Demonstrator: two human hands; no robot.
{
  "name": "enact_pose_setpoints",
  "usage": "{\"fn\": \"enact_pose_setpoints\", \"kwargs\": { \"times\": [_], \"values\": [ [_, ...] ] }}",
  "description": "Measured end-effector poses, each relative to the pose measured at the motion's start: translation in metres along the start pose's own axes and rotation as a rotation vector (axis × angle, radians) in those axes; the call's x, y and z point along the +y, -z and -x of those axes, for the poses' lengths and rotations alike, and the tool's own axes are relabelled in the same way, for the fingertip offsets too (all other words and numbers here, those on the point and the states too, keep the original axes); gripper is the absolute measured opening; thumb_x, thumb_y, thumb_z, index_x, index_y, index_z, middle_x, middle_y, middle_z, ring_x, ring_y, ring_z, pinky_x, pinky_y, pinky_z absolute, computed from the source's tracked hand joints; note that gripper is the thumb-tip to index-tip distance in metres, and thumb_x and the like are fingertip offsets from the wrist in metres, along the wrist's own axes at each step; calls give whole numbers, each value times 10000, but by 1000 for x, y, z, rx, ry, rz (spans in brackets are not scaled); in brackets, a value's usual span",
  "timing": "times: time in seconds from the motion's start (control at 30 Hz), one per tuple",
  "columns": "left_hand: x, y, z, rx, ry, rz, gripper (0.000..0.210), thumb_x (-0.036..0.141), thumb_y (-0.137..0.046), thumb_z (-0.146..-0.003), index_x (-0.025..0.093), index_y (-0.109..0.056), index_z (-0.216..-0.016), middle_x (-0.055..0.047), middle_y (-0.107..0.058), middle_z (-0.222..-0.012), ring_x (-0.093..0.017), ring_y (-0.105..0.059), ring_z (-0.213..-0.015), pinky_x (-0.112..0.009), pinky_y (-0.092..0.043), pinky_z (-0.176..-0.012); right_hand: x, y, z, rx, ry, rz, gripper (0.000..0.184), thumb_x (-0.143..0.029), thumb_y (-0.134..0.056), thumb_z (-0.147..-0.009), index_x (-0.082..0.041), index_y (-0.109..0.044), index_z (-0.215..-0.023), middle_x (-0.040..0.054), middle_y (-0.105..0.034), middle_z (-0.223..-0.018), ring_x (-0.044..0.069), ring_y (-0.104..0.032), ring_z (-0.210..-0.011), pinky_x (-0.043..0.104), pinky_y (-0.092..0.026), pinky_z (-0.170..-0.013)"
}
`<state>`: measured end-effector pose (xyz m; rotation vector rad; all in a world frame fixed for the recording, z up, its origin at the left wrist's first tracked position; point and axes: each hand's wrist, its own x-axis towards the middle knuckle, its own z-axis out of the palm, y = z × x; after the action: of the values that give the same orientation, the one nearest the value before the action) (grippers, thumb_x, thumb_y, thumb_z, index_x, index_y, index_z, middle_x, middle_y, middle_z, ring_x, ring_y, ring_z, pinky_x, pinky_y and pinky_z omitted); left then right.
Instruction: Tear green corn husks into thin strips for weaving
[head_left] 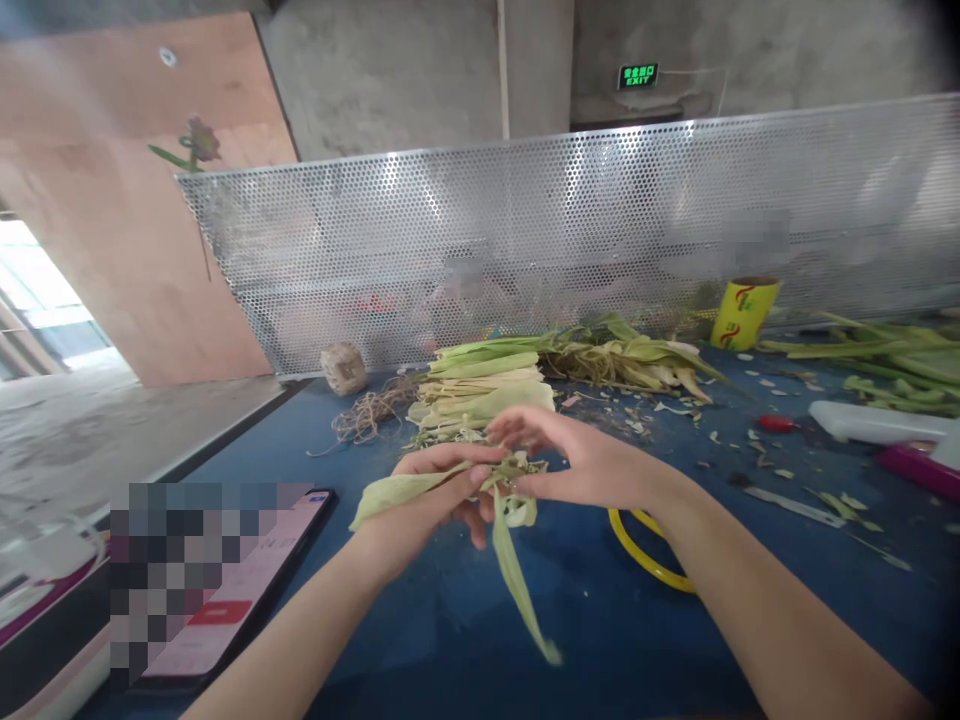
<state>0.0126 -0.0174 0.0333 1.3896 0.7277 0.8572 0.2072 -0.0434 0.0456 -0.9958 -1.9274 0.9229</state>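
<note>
While a yellow ring [646,565] lies just nearer than the right hand [589,465], the left hand [431,507] pinches pale-green husks [391,493]; the right, fingers loosely curled, thumb apart, meets their far edge. Beyond both, stacked husks [480,390]; farther right, a yellow tube [742,318], insides hidden.

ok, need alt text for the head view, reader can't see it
A person's left hand holds pale green leaf strips above a blue table, the right hand close against them. Just beyond lie a row of flat leaves and tangled twine; a perforated metal screen stands behind.
</note>
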Motion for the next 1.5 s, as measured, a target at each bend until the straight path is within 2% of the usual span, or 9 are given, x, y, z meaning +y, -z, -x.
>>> {"fn": "enact_pose_setpoints", "kwargs": {
  "times": [0.13, 0.23, 0.6, 0.93, 1.0, 1.07, 1.17, 1.23, 1.5],
  "values": [
    [1, -2, 1, -101, 48, 31, 250, 274, -685, -666, 142, -632, -872, -5, -631, -612, -108, -566, -468, -237, -501, -418, 6, -2, -3, -240, -94, -86, 282, -252, -510, -816, -205, -482, -1092, 52, -613, -1006, 142, -597, -876, 298, -467, -778],
    [0, -2, 1, -115, 67, 5, 211, 301, -661, -691, 139, -626, -822, -8, -624, -606, -110, -568, -473, -240, -501, -429, 6, 4, -1, -277, -109, -79, 208, -226, -491, -826, -180, -561, -1016, 48, -649, -947, 147, -614, -867, 293, -471, -790],
    [-6, -1, 1, -76, 269, 12, 192, 175, -715, -615, 135, -672, -798, -13, -625, -725, -114, -571, -638, -223, -484, -569, 5, 3, -2, -23, -91, -33, 151, -276, -439, -847, -186, -548, -901, 5, -579, -719, 66, -482, -507, 197, -404, -459],
    [-5, -3, 3, -299, 271, 153, 232, 83, -588, -730, 112, -671, -945, -109, -684, -951, -229, -636, -890, -356, -482, -838, 5, -3, -3, 59, -16, 183, 158, -313, -420, -849, -218, -535, -901, 7, -576, -784, 117, -547, -683, 239, -433, -587],
    [-5, -4, 3, -281, 229, 193, 229, 99, -578, -746, 131, -668, -954, -98, -688, -954, -238, -633, -899, -361, -492, -813, 7, -8, -3, 167, 53, 339, 144, -267, -434, -838, -220, -525, -938, 32, -579, -910, 137, -558, -766, 289, -435, -682],
    [-5, -3, 3, -207, 125, 237, 220, 135, -571, -766, 154, -667, -963, -81, -684, -977, -224, -627, -915, -327, -486, -811, 5, -14, -2, 435, 218, 563, 131, -205, -465, -813, -216, -523, -929, 55, -555, -1003, 168, -538, -876, 360, -377, -809],
    [-6, 1, 1, -66, -40, 260, 224, 183, -569, -782, 162, -664, -983, -71, -660, -1052, -197, -575, -1017, -252, -429, -873, 0, -25, 1, 655, 515, 733, 80, -155, -485, -794, -216, -518, -835, 28, -564, -895, 164, -519, -870, 372, -326, -839],
    [-6, 2, -2, 5, -78, 282, 256, 200, -586, -769, 175, -651, -1015, -63, -656, -1061, -192, -543, -1062, -235, -408, -889, -2, -32, 1, 524, 531, 658, 47, -183, -503, -795, -213, -504, -832, 10, -568, -834, 142, -521, -815, 318, -364, -783],
    [-5, -2, -5, 134, -104, 375, 347, 217, -626, -734, 246, -614, -1080, -43, -672, -1014, -191, -526, -1089, -293, -381, -944, 12, -51, -10, 51, -49, -74, 95, -224, -401, -841, -223, -467, -909, -23, -563, -728, 85, -500, -543, 223, -400, -533]
  ]
}}
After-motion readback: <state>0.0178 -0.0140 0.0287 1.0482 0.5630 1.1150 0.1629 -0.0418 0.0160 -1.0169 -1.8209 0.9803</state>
